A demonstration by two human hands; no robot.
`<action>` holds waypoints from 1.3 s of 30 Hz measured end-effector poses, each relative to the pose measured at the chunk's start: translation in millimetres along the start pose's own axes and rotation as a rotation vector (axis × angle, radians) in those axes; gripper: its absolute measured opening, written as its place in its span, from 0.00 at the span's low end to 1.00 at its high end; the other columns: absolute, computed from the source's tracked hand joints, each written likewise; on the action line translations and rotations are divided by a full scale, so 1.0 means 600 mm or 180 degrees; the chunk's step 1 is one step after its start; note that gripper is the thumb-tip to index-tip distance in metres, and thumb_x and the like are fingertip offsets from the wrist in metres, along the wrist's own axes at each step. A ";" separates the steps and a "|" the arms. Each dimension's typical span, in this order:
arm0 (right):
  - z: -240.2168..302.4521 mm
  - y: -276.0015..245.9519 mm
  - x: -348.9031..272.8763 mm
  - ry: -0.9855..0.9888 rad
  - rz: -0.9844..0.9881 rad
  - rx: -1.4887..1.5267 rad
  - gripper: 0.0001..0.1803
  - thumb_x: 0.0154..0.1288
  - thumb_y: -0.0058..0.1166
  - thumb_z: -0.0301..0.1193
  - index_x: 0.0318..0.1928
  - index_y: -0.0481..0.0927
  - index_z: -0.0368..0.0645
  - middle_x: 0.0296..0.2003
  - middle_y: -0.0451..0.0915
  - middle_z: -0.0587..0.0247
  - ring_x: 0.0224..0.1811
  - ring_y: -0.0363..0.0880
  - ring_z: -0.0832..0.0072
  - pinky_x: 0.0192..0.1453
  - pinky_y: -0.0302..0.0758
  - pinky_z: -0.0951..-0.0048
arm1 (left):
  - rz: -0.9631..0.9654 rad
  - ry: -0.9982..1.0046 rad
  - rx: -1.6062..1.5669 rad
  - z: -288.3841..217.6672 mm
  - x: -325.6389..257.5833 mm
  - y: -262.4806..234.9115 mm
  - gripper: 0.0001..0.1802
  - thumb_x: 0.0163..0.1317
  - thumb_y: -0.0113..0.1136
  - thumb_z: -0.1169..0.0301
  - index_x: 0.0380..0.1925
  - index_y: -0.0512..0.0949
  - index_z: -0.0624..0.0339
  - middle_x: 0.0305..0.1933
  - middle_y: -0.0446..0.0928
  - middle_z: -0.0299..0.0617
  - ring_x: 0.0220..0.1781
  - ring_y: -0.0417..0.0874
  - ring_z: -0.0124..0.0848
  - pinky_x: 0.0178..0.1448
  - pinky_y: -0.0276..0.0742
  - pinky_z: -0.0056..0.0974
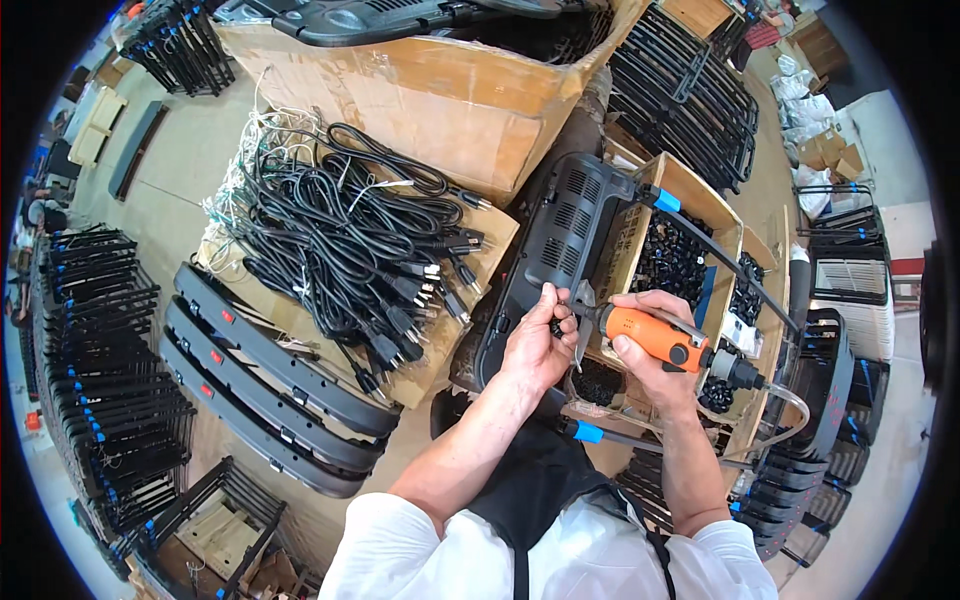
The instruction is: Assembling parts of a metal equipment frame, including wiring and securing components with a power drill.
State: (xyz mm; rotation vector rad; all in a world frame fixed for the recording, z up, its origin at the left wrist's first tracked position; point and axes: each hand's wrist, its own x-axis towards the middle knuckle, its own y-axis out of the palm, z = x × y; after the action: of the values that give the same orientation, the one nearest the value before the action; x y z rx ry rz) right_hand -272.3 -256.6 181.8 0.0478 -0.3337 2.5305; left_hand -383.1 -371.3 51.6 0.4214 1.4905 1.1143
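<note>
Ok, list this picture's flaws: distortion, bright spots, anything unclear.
All in the head view: black corners surround a round fisheye image; black frames at far left seem bowed; the floor at far right looks washed out; whatever the left hand's fingertips hold near the orange power tool is too small to identify.

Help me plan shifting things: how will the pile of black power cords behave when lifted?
The pile of black power cords will probably sag, lying in loose loops. Overlaps may snag, so lifting one could drag others. The plugs look chunkier than the cord, so they'd likely swing.
</note>
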 end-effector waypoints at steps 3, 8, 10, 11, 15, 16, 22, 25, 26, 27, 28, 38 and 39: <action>0.003 0.013 0.025 0.0107 0.0002 -0.0156 0.30 0.63 0.71 0.24 0.63 0.72 0.39 0.57 0.84 0.48 0.59 0.84 0.64 0.67 0.80 0.60 | 0.0111 -0.0111 -0.0242 -0.012 0.006 0.014 0.17 0.79 0.60 0.53 0.50 0.79 0.55 0.32 0.74 0.29 0.31 0.72 0.25 0.37 0.70 0.30; 0.007 0.025 0.061 0.0130 0.0202 -0.0354 0.30 0.63 0.71 0.23 0.63 0.73 0.39 0.57 0.84 0.49 0.59 0.84 0.64 0.67 0.80 0.60 | -0.0043 -0.0214 -0.0479 -0.029 0.014 0.023 0.15 0.80 0.58 0.55 0.51 0.79 0.55 0.33 0.73 0.29 0.34 0.73 0.26 0.39 0.70 0.32; 0.007 0.030 0.073 0.0275 0.0226 -0.0285 0.29 0.63 0.71 0.23 0.62 0.73 0.40 0.58 0.84 0.49 0.60 0.83 0.64 0.67 0.80 0.59 | 0.0062 -0.0260 -0.0604 -0.033 0.022 0.016 0.15 0.80 0.58 0.56 0.52 0.79 0.55 0.33 0.73 0.29 0.34 0.73 0.26 0.39 0.71 0.32; 0.009 0.033 0.078 0.0287 0.0243 -0.0303 0.29 0.63 0.71 0.23 0.62 0.73 0.40 0.58 0.84 0.49 0.60 0.83 0.64 0.67 0.80 0.59 | 0.0172 -0.0289 -0.0703 -0.035 0.025 0.015 0.15 0.80 0.58 0.56 0.52 0.79 0.55 0.33 0.72 0.29 0.34 0.72 0.26 0.40 0.71 0.32; 0.018 0.038 0.097 0.0387 0.0378 -0.0464 0.29 0.62 0.71 0.23 0.62 0.74 0.41 0.58 0.84 0.50 0.60 0.83 0.65 0.68 0.79 0.59 | 0.0017 -0.0243 -0.0572 -0.042 0.025 0.023 0.15 0.80 0.58 0.55 0.51 0.79 0.54 0.33 0.72 0.29 0.33 0.72 0.25 0.38 0.70 0.31; 0.021 0.040 0.102 0.0411 0.0420 -0.0501 0.29 0.62 0.71 0.23 0.62 0.74 0.41 0.58 0.84 0.50 0.60 0.83 0.65 0.68 0.79 0.59 | 0.0022 -0.0213 -0.0560 -0.041 0.027 0.023 0.16 0.80 0.58 0.55 0.51 0.79 0.54 0.33 0.72 0.29 0.33 0.72 0.26 0.38 0.70 0.31; 0.008 0.058 0.130 0.0505 0.0353 -0.0385 0.28 0.62 0.72 0.24 0.61 0.75 0.39 0.57 0.85 0.54 0.59 0.84 0.67 0.67 0.79 0.61 | -0.0408 0.0085 -0.0100 -0.043 0.008 0.048 0.19 0.80 0.58 0.54 0.55 0.80 0.57 0.35 0.75 0.30 0.34 0.74 0.26 0.39 0.71 0.30; -0.013 0.059 0.151 0.0435 0.0376 -0.0421 0.28 0.64 0.72 0.24 0.62 0.76 0.39 0.57 0.84 0.56 0.59 0.84 0.69 0.67 0.80 0.64 | -0.0386 0.0350 0.0751 -0.038 -0.035 0.021 0.18 0.84 0.53 0.59 0.58 0.80 0.62 0.35 0.75 0.30 0.32 0.73 0.25 0.37 0.69 0.28; -0.019 0.057 0.156 0.0414 0.0404 -0.0405 0.28 0.64 0.72 0.24 0.62 0.76 0.39 0.57 0.84 0.56 0.59 0.83 0.69 0.67 0.80 0.64 | -0.0257 0.0670 0.1372 -0.041 -0.059 0.007 0.17 0.84 0.51 0.62 0.59 0.80 0.62 0.34 0.73 0.29 0.31 0.71 0.23 0.35 0.67 0.28; -0.025 0.055 0.161 0.0394 0.0432 -0.0386 0.27 0.64 0.72 0.24 0.62 0.76 0.39 0.57 0.84 0.56 0.60 0.83 0.69 0.67 0.80 0.64 | -0.0124 0.0986 0.1995 -0.045 -0.082 -0.008 0.16 0.85 0.49 0.65 0.59 0.80 0.63 0.33 0.72 0.28 0.30 0.70 0.21 0.33 0.65 0.27; -0.022 0.057 0.164 0.0383 0.0424 -0.0293 0.27 0.65 0.72 0.24 0.62 0.75 0.39 0.57 0.84 0.56 0.60 0.83 0.69 0.67 0.80 0.63 | -0.0187 0.0927 0.1913 -0.056 -0.109 -0.028 0.16 0.84 0.48 0.67 0.59 0.79 0.64 0.32 0.70 0.27 0.29 0.67 0.19 0.31 0.62 0.26; -0.027 0.040 0.175 0.0301 0.0604 -0.0089 0.28 0.64 0.73 0.24 0.62 0.76 0.39 0.56 0.85 0.57 0.59 0.84 0.70 0.66 0.80 0.66 | -0.1972 0.2123 0.6781 -0.072 -0.154 -0.032 0.24 0.74 0.63 0.58 0.62 0.75 0.59 0.28 0.87 0.49 0.31 0.91 0.44 0.37 0.86 0.46; -0.027 0.042 0.175 0.0281 0.0624 -0.0069 0.28 0.64 0.73 0.24 0.62 0.76 0.39 0.56 0.85 0.57 0.59 0.84 0.70 0.66 0.80 0.66 | -0.2008 0.2146 0.6779 -0.072 -0.146 -0.023 0.24 0.74 0.63 0.58 0.62 0.75 0.59 0.28 0.87 0.49 0.31 0.91 0.44 0.37 0.86 0.46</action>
State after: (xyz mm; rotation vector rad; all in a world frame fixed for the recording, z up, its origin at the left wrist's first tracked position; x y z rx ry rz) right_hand -372.6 -215.4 171.8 -0.1099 -0.3451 2.7122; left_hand -394.3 -463.7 84.6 0.8421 2.6358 -1.3651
